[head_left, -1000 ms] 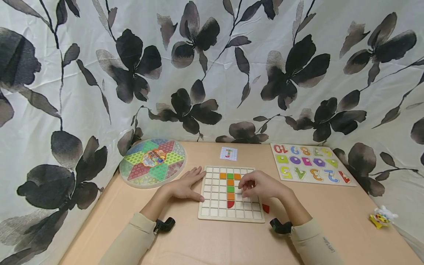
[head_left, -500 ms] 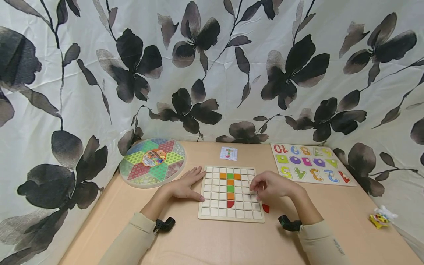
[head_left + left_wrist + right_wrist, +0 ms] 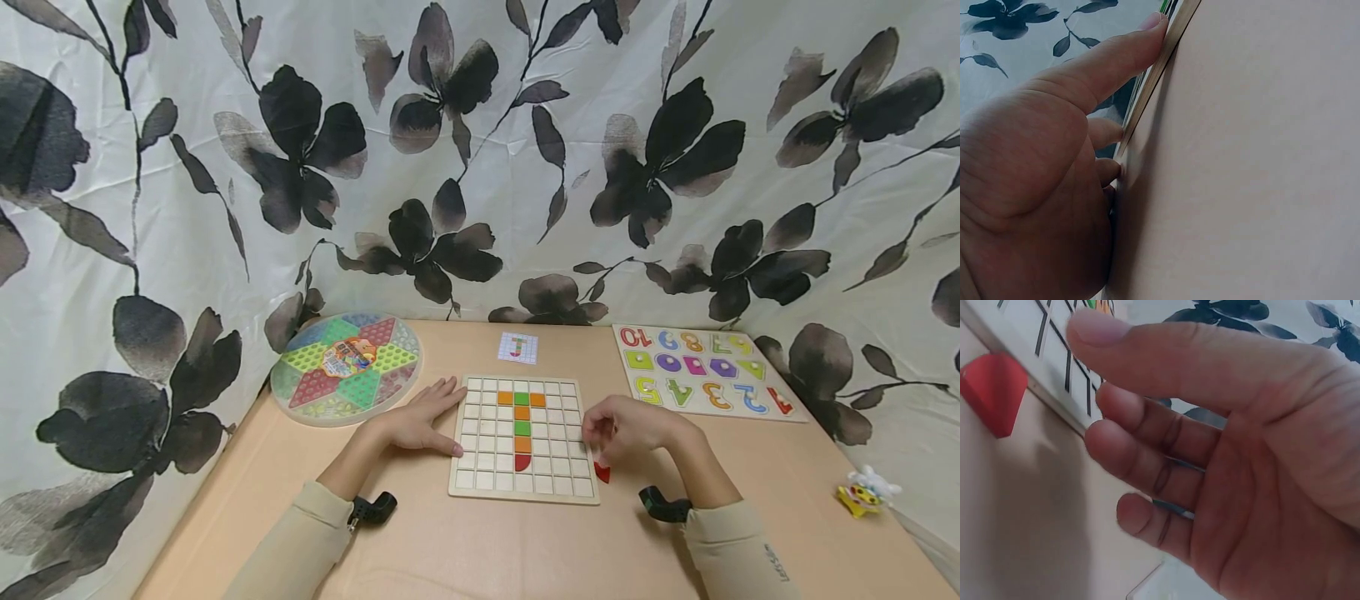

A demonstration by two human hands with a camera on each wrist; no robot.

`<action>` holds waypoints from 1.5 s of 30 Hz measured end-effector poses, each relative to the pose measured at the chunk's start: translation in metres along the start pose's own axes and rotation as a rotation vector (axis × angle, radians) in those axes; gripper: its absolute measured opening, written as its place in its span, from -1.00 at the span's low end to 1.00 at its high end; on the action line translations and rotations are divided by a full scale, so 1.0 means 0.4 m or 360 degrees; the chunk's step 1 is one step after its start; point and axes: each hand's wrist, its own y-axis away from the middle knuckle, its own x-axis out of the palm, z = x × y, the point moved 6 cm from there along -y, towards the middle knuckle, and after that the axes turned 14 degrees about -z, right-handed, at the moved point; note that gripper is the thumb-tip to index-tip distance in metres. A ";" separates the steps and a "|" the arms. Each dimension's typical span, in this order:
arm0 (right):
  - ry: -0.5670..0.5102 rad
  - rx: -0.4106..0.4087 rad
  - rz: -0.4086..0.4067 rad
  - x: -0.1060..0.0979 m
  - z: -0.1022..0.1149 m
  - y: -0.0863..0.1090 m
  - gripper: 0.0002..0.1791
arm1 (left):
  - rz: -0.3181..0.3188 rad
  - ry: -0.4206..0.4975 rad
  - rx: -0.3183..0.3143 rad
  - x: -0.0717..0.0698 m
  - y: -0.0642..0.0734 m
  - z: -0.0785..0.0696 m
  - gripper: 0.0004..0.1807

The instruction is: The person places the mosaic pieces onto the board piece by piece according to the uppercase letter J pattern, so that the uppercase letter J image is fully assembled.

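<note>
A square wooden grid board (image 3: 483, 481) lies on the table in the head view. Orange and green square tiles and a rounded red tile (image 3: 522, 462) form a T-like column on it. My left hand (image 3: 420, 417) lies spread at the board's left edge, its thumb touching the rim in the left wrist view. By the right edge hovers my right hand (image 3: 626, 427), fingers loosely bent and holding nothing. Just below its fingertips, a loose red tile (image 3: 996, 390) with one curved side rests on the table against the board's edge.
A small pattern card (image 3: 517, 348) lies behind the board. At the back left is a round Chinese checkers board (image 3: 300, 387); a number puzzle board (image 3: 701, 371) sits at the back right. A small yellow and white toy figure (image 3: 862, 493) is near the right edge.
My right hand has moved right, from over the board's grid to beside its right edge near the loose red tile. The left hand has stayed where it was.
</note>
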 end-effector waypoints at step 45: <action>0.0049 0.0151 0.0054 0.029 -0.029 -0.002 -0.62 | -0.0001 -0.0032 -0.0024 0.000 -0.002 0.004 0.25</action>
